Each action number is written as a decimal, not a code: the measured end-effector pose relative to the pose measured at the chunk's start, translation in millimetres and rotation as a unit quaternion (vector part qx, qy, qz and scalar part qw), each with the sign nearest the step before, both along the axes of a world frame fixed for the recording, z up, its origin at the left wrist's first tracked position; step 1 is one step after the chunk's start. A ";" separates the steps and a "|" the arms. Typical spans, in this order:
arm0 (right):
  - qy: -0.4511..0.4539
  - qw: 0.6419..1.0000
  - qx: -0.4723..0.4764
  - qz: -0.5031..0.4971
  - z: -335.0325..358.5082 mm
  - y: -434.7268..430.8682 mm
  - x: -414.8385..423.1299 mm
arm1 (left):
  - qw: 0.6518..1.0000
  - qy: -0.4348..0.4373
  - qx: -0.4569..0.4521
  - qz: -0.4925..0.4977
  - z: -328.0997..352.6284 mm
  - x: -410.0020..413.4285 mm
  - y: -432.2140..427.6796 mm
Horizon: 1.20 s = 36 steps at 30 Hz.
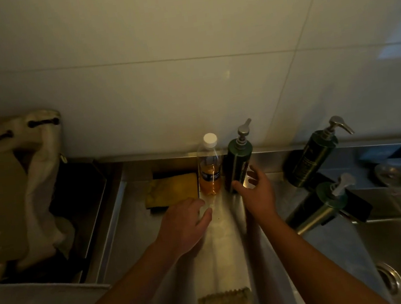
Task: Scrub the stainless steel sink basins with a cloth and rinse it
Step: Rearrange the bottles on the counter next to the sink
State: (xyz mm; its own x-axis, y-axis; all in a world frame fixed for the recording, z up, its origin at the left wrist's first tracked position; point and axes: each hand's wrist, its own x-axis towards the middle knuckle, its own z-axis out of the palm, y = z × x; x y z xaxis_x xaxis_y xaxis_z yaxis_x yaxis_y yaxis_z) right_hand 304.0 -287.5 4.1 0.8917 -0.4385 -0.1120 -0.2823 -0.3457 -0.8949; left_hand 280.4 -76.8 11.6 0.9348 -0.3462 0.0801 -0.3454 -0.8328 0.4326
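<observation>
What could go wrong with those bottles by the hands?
The left hand is right beside the tall plastic bottle; a bump might tip it into the green pump bottle. The right hand touches that pump bottle only near its bottom, so it might topple.

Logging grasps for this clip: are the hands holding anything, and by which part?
Left hand holds nothing. Right hand cups the green pump bottle low on its body; a firm grip cannot be told.

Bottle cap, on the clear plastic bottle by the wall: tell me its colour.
White. The cap tops the bottle of orange liquid; the head view shows it.
</observation>
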 end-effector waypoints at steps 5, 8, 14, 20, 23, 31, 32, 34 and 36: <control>0.001 1.000 0.026 -0.007 -3.3 -20.8 -55.6 | 0.999 -0.028 -0.030 -0.023 1.3 -25.5 -21.3; 0.004 0.999 0.031 0.009 -7.1 -35.7 -99.4 | 0.998 -0.026 -0.034 -0.048 9.4 -46.7 -44.7; 0.021 0.999 0.006 -0.045 -9.7 -74.7 -170.4 | 0.996 -0.018 -0.030 -0.078 30.1 -75.9 -96.6; 0.036 0.992 0.020 -0.124 4.2 -109.6 -175.4 | 0.991 -0.059 -0.026 -0.115 36.9 -73.9 -126.6; 0.027 0.991 0.036 -0.128 4.7 -117.2 -165.9 | 0.989 -0.067 -0.035 -0.126 36.7 -68.9 -132.8; 0.001 0.996 0.052 -0.070 4.6 -110.3 -129.7 | 0.993 -0.026 -0.040 -0.110 20.1 -45.9 -128.1; -0.002 0.997 0.046 -0.065 5.1 -108.3 -123.8 | 0.994 -0.017 -0.040 -0.105 18.4 -41.6 -124.4; -0.004 0.998 0.037 -0.048 6.1 -104.1 -109.3 | 0.994 -0.004 -0.044 -0.097 16.5 -31.4 -115.7; -0.007 0.999 0.025 -0.033 8.5 -97.2 -89.3 | 0.995 0.000 -0.043 -0.087 14.5 -20.9 -105.3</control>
